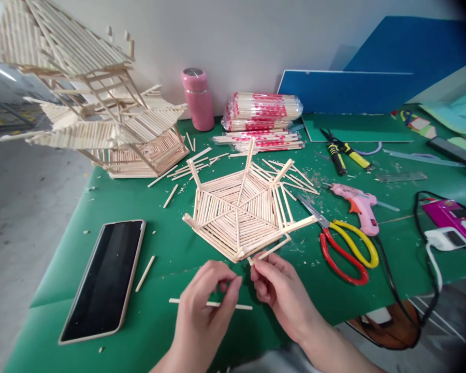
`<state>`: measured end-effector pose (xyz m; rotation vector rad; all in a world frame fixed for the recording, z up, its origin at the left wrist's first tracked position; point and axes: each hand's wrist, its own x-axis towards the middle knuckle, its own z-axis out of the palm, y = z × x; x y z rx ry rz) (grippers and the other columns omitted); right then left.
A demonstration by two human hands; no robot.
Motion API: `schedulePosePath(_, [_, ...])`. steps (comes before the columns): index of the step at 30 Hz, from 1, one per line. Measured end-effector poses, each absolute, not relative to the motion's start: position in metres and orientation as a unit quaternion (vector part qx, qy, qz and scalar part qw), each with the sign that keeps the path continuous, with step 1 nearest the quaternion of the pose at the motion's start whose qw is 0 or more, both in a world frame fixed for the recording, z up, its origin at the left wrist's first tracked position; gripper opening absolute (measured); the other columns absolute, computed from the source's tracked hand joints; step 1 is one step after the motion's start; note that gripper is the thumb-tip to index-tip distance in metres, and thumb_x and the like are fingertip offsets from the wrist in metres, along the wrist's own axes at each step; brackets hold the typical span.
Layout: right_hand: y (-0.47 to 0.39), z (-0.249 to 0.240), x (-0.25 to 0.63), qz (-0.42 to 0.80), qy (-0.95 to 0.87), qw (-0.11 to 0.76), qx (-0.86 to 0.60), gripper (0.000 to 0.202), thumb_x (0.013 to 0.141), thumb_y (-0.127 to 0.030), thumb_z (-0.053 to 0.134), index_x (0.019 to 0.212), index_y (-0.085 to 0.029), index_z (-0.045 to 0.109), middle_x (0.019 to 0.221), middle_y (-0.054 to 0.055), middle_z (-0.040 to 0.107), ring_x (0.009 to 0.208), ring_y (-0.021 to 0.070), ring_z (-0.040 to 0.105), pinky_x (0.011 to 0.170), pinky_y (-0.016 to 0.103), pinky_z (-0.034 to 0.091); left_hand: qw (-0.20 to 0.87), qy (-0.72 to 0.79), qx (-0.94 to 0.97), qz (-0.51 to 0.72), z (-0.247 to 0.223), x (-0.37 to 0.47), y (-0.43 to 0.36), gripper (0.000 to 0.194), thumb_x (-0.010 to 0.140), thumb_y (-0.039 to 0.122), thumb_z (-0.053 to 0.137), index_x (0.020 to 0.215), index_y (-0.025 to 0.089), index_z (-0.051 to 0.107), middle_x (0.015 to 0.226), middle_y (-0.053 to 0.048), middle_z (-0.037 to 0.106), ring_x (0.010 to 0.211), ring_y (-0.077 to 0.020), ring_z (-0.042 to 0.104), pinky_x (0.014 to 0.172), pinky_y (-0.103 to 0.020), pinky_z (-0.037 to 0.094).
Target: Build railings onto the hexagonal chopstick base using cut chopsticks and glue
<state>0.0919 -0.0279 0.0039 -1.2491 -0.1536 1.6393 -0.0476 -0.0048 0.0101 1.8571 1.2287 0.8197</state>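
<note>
A hexagonal platform of pale wooden sticks (236, 207) lies mid-table, with short posts sticking out at its corners. Just below its front corner, my right hand (275, 280) pinches a small frame of thin sticks (272, 250), whose far end reaches toward the platform's right front side. To the left of it is my left hand (212, 290), thumb and forefinger close together; whether anything tiny is between them I cannot make out. A loose stick (233, 306) lies on the green table, passing behind the left hand.
A tall stick pagoda (140, 134) stands back left. A phone (103, 280) lies left, scissors (344, 243), a glue gun (357, 204) and pliers (344, 153) right. A pink bottle (199, 101) and bagged sticks (262, 111) are behind.
</note>
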Motion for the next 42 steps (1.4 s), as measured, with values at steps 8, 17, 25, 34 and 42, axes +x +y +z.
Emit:
schedulePosePath(8, [-0.036,0.003,0.098,0.687,-0.104,0.506,-0.511,0.021,0.071,-0.031,0.064,0.063,-0.015,0.053,0.055,-0.005,0.05,0.044,0.0035,0.036,0.042,0.018,0.022,0.642,0.535,0.431,0.341,0.0,-0.017,-0.025,0.027,0.075,0.033,0.058,0.095,0.014,0.059,0.06,0.002,0.057,0.047,-0.0082,0.048,0.045,-0.02,0.042])
schedulePosePath(17, [-0.039,0.001,0.107,0.684,-0.169,0.491,-0.512,0.021,0.076,-0.031,0.06,0.065,-0.014,0.057,0.057,-0.004,0.048,0.046,0.0033,0.033,0.043,0.018,0.023,0.68,0.548,0.284,0.396,0.0,0.002,-0.022,0.025,0.064,0.034,0.07,0.076,0.013,0.067,0.05,0.004,0.052,0.041,-0.0039,0.036,0.04,-0.017,0.03])
schedulePosePath(25, [-0.062,0.01,0.14,0.557,-0.363,0.398,-0.632,0.025,0.078,-0.038,0.056,0.092,-0.018,0.06,0.069,0.0,0.056,0.056,0.0092,0.047,0.052,0.02,0.04,0.662,0.572,0.242,0.419,-0.002,0.004,-0.025,0.026,0.059,0.032,0.074,0.072,0.011,0.068,0.049,0.003,0.055,0.039,-0.0035,0.04,0.04,-0.016,0.03])
schedulePosePath(34, [-0.077,-0.001,0.271,0.084,-0.471,0.325,-0.816,0.032,0.078,-0.042,0.05,0.1,-0.02,0.057,0.1,0.009,0.059,0.079,0.0194,0.058,0.061,0.028,0.047,0.67,0.553,0.24,0.434,-0.007,0.003,-0.023,0.024,0.059,0.029,0.075,0.072,0.011,0.067,0.053,0.001,0.058,0.042,-0.0025,0.041,0.043,-0.015,0.032])
schedulePosePath(42, [-0.072,-0.015,0.276,0.033,-0.55,0.245,-0.798,0.032,0.077,-0.043,0.049,0.099,-0.02,0.056,0.09,0.007,0.061,0.076,0.0204,0.059,0.061,0.03,0.049,0.676,0.527,0.236,0.457,-0.006,0.005,-0.025,0.02,0.061,0.024,0.074,0.075,0.011,0.065,0.057,0.001,0.058,0.042,-0.0022,0.042,0.042,-0.014,0.03])
